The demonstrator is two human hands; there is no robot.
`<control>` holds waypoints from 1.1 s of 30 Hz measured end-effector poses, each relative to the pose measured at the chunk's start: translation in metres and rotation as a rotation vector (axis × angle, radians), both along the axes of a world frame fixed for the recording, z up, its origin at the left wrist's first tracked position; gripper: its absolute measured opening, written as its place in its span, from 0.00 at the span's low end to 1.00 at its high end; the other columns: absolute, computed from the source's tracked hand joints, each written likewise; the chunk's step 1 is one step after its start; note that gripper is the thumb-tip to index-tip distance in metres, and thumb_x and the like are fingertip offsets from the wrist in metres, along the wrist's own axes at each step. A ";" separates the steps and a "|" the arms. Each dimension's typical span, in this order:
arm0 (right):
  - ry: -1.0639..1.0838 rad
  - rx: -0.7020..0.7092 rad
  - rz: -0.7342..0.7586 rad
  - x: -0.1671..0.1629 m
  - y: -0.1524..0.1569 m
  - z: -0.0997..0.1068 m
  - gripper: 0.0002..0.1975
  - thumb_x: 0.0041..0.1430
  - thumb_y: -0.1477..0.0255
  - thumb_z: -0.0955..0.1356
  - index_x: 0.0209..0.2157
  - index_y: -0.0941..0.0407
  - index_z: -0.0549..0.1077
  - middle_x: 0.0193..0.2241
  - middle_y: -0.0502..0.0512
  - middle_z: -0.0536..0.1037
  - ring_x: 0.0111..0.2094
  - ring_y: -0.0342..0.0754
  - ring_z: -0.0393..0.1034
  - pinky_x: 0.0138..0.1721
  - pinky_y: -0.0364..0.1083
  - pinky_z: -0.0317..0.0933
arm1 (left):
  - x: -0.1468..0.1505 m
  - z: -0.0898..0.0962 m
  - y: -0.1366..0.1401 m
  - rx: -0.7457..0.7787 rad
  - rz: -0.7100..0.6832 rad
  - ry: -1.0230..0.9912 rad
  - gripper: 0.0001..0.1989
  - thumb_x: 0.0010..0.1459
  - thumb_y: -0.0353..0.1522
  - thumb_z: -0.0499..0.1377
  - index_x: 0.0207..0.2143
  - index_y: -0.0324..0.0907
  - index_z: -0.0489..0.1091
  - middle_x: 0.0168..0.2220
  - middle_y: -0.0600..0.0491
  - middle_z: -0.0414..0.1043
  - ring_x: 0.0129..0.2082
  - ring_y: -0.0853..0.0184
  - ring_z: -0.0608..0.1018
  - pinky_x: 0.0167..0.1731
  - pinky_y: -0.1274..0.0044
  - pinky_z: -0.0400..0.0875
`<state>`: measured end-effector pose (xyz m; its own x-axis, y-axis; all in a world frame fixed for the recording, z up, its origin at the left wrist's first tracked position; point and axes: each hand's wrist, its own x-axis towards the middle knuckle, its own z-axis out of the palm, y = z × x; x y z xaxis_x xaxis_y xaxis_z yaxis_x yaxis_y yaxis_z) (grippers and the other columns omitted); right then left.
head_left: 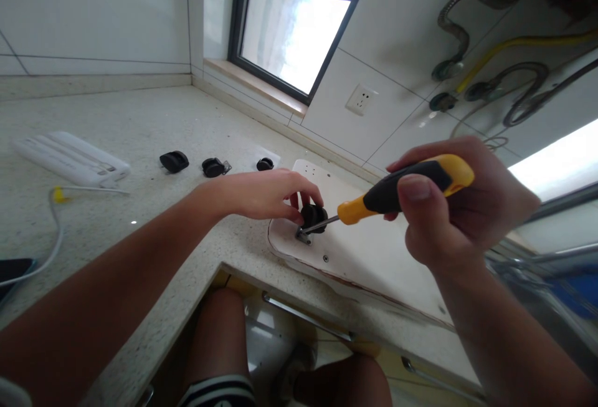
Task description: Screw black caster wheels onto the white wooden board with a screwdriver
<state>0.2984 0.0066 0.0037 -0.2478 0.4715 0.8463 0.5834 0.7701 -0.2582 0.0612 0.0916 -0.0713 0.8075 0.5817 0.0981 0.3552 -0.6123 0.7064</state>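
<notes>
Gripping the screwdriver [387, 195], the right hand [474, 214] has its fingers wrapped round it, tip at the metal plate [305, 239]. Fingers of the left hand [273, 194] pinch the black wheel [316, 217] (likely to keep it still) near one corner of the white board [357, 251] on the surface [187, 123].

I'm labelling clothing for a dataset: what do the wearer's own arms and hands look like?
The left hand and right hand are ungloved, with no rings visible. The left forearm and right forearm show no watch, cable or marking. A white edge at bottom left may be a sleeve; I cannot tell.
</notes>
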 end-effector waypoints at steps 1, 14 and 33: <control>-0.035 -0.014 -0.010 0.000 -0.003 0.003 0.07 0.68 0.55 0.76 0.39 0.40 0.82 0.29 0.48 0.81 0.25 0.50 0.71 0.25 0.55 0.60 | 0.000 0.000 0.000 0.001 -0.003 -0.002 0.20 0.66 0.26 0.67 0.58 0.46 0.81 0.53 0.49 0.86 0.48 0.62 0.85 0.47 0.73 0.76; -0.110 -0.068 0.050 -0.004 -0.003 0.005 0.07 0.67 0.57 0.77 0.40 0.44 0.82 0.26 0.46 0.78 0.22 0.47 0.69 0.26 0.53 0.60 | 0.000 -0.002 0.001 -0.001 -0.005 -0.019 0.19 0.66 0.26 0.68 0.58 0.47 0.82 0.52 0.50 0.87 0.49 0.62 0.85 0.48 0.73 0.76; -0.793 -0.034 0.008 -0.017 -0.009 0.079 0.14 0.76 0.57 0.69 0.38 0.49 0.79 0.15 0.41 0.65 0.13 0.38 0.53 0.19 0.47 0.46 | -0.001 -0.010 0.005 -0.020 -0.033 -0.092 0.19 0.65 0.28 0.68 0.58 0.46 0.83 0.51 0.49 0.86 0.46 0.62 0.85 0.47 0.73 0.77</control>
